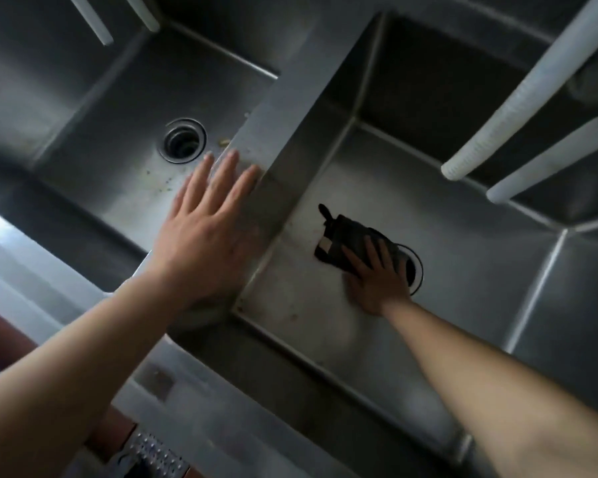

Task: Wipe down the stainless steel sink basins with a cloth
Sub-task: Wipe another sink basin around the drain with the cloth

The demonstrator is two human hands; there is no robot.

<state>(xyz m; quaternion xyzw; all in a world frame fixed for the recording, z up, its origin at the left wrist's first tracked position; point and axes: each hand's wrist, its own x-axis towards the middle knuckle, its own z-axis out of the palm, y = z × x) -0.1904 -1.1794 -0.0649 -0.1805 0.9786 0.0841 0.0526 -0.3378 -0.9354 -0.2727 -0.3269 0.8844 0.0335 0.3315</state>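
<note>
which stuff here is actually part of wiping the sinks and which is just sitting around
Part of the job:
dark cloth, pressed flat by the right hand
right basin
left basin
left hand, braced on the divider

Just there:
white hoses
crumbs near the left drain

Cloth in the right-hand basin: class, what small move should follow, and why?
Probably slide the dark cloth toward the near-left corner of the right basin. The right hand presses it flat beside the drain, and marks show on the floor there, while the left hand rests on the divider.
</note>
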